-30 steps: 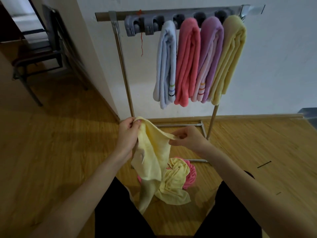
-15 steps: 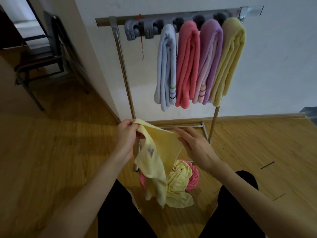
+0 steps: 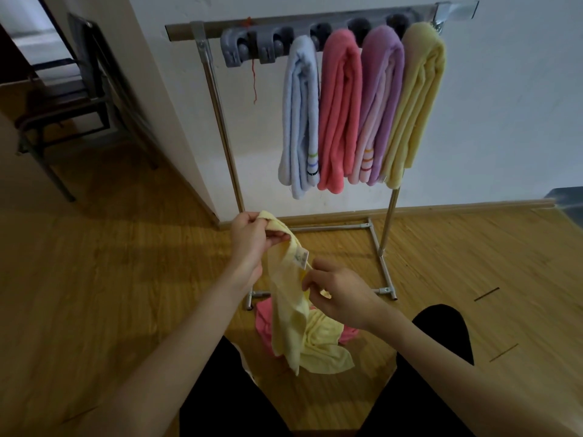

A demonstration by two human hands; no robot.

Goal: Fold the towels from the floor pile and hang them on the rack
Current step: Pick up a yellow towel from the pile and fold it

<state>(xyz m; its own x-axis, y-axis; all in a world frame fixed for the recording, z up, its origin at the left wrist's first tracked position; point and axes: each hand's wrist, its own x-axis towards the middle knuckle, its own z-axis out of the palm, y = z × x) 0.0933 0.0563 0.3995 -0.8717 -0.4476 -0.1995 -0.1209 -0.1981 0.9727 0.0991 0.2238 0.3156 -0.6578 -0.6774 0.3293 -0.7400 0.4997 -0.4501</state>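
Hands both on one yellow towel [image 3: 288, 298], lifted above the floor pile [image 3: 318, 339]. Left hand [image 3: 249, 238] pinches a top corner, fingers curled round it. Right hand [image 3: 339, 291], lower, pinches an edge just beside the white label [image 3: 301, 257]. Towel's tail droops onto the pile by the rack's [image 3: 315, 22] foot. Four folded towels hang there: blue [image 3: 299, 121], pink [image 3: 339, 115], purple [image 3: 380, 99], yellow [image 3: 416, 102].

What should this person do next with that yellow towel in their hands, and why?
Probably slide the right hand along the edge to the far corner and pull the yellow towel out flat. The left hand pinches one top corner, but the rest hangs bunched and crumpled, so it cannot be folded neatly yet. The rack has free holders left of the blue towel.
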